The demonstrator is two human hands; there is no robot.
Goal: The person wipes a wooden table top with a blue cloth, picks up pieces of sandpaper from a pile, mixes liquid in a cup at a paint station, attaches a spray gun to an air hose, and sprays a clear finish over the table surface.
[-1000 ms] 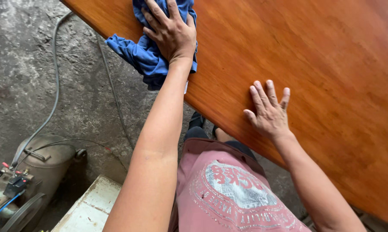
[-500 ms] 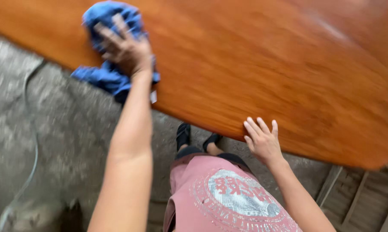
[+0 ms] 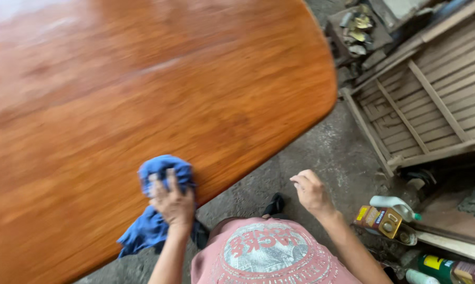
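Head view: blue cloth (image 3: 158,194) under left hand (image 3: 173,202) fingers.

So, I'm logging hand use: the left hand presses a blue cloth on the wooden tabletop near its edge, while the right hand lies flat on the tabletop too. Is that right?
Not quite. The left hand does press the blue cloth on the wooden tabletop near its edge, but the right hand is off the tabletop, loosely curled in the air over the concrete floor. The head view shows it.
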